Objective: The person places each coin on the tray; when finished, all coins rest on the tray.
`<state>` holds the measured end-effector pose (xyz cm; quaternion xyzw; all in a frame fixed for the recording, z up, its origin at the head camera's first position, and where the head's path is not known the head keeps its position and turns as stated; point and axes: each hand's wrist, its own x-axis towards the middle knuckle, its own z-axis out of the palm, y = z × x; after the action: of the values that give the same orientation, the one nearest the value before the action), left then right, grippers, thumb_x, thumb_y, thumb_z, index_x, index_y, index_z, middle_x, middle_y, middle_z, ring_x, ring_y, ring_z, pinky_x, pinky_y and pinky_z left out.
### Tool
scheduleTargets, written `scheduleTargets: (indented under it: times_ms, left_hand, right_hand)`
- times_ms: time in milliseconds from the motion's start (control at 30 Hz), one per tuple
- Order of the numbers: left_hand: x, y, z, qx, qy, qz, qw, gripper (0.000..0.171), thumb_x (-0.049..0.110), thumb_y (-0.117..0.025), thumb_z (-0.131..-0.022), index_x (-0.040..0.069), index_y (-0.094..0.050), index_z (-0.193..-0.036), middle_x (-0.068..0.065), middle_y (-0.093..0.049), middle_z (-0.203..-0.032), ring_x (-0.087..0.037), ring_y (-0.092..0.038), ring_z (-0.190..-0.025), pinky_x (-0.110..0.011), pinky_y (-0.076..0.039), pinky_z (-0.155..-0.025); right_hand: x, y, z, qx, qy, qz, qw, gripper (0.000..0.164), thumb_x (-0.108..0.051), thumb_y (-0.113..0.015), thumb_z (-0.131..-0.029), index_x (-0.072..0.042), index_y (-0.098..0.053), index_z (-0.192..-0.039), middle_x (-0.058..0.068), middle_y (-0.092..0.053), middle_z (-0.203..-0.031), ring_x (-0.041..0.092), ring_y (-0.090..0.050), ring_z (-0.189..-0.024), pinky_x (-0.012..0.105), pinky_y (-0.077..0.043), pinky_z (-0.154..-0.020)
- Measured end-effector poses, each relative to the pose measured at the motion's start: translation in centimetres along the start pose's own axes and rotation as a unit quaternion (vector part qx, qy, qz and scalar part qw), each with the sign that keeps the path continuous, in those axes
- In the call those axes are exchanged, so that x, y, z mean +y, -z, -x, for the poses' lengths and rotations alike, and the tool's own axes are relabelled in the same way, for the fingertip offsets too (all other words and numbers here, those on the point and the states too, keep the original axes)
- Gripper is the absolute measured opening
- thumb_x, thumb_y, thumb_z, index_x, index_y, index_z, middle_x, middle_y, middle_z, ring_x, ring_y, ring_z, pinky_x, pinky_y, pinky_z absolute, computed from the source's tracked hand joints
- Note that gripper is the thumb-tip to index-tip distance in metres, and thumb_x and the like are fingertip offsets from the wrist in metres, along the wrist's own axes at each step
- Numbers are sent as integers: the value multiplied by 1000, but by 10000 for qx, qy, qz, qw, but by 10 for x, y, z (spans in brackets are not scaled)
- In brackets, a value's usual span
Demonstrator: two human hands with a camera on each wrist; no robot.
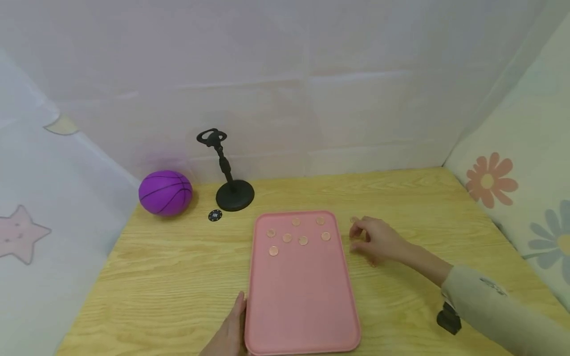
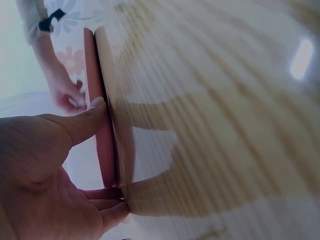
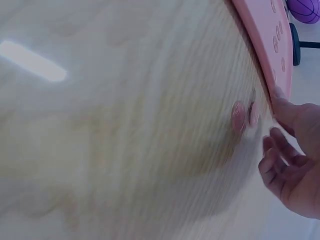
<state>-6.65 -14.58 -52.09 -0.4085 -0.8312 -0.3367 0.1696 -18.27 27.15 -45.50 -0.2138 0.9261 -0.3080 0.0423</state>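
Observation:
A pink tray (image 1: 303, 301) lies on the table, with several copper-coloured coins (image 1: 287, 238) spread over its far part. My left hand (image 1: 229, 331) holds the tray's near left corner. In the left wrist view its thumb (image 2: 87, 122) presses one edge and its fingers (image 2: 107, 212) touch around the corner. Just right of the tray, my right hand (image 1: 378, 240) hovers with loosely bent fingers and a gap between thumb and forefinger; nothing shows in it. A coin (image 1: 354, 219) lies beyond its fingertips. In the right wrist view, two coins (image 3: 238, 116) lie on the table beside the tray.
At the back left are a purple ball (image 1: 166, 193) and a black stand (image 1: 235, 195) on a round base. A black chip (image 1: 215, 215) with white marks lies in front of them. Light cloth walls (image 1: 285, 99) border the wooden table (image 1: 169, 277).

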Motion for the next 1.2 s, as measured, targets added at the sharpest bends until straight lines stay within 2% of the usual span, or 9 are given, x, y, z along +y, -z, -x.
scheduleTargets:
  times_ms: [100, 167, 300, 467, 567, 700, 833, 1033, 1200]
  left_hand:
    - [4, 1, 0, -78, 195, -32, 9998, 105, 56, -58, -88, -23, -13, -140, -41, -47, -123, -24, -39, -132, -11, -14, -111]
    - [6, 1, 1, -146, 325, -223, 9991, 108, 61, -55, -87, -21, -12, -142, -40, -49, -122, -32, -49, -124, -9, -13, -110]
    - [7, 1, 1, -129, 380, -514, 9979, 111, 67, -52, -86, -19, -13, -143, -39, -51, -121, -45, -56, -107, -8, -12, -109]
    - [7, 0, 0, 106, 228, -594, 9979, 110, 68, -52, -86, -23, -18, -139, -39, -50, -122, -29, -45, -127, -12, -14, -112]
    - [8, -1, 0, 150, 285, -628, 9975, 111, 69, -51, -85, -22, -19, -140, -38, -51, -122, -23, -39, -130, -12, -14, -112]
    - [9, -2, 1, 123, 451, -526, 9975, 113, 71, -53, -83, -20, -19, -142, -38, -52, -121, -27, -46, -126, -10, -14, -111]
    - [8, -3, 2, 101, 531, -283, 9981, 114, 70, -54, -83, -20, -18, -142, -39, -51, -120, -27, -47, -126, -10, -14, -111]
    - [10, -3, 1, 75, 582, -402, 9975, 116, 74, -50, -83, -20, -18, -142, -39, -52, -119, -37, -54, -115, -9, -13, -110]
    - [10, 0, -1, 50, 513, -479, 9975, 113, 70, -53, -84, -20, -18, -142, -38, -53, -119, -37, -55, -114, -9, -13, -110]
  right_hand:
    - [7, 9, 27, -138, -17, 365, 9992, 26, -26, -79, -83, -9, -66, -98, 0, -60, -90, 7, -52, -59, 23, -48, -58]
    - [11, 12, 43, -168, 0, 734, 9972, 29, -31, -80, -81, -12, -66, -96, -4, -58, -86, 6, -47, -65, 23, -45, -59]
    - [14, 11, 60, -163, -4, 1106, 9937, 28, -33, -81, -78, -16, -65, -93, -9, -49, -76, 6, -43, -67, 21, -40, -58]
    - [13, 9, 60, -49, 178, 1121, 9935, 20, -27, -80, -81, -18, -63, -88, -12, -49, -75, 5, -44, -67, 21, -41, -57]
    - [10, 7, 57, 92, 207, 1073, 9940, 19, -29, -75, -86, -16, -63, -90, -12, -50, -74, 3, -45, -65, 21, -42, -55]
    - [6, 2, 53, 151, 35, 1063, 9942, 22, -32, -73, -88, -14, -62, -96, -11, -50, -75, 3, -45, -64, 20, -42, -55]
    - [5, -2, 51, 142, 63, 1102, 9938, 16, -24, -75, -86, -16, -63, -93, -10, -50, -76, 4, -46, -66, 21, -42, -55]
    - [6, -2, 49, 132, -26, 1124, 9936, 15, -21, -75, -86, -16, -61, -89, -10, -49, -74, 5, -44, -65, 21, -40, -54]
    - [9, -4, 47, 32, -186, 1063, 9942, 17, -23, -73, -87, -16, -58, -86, -10, -48, -72, 4, -42, -63, 21, -39, -53]
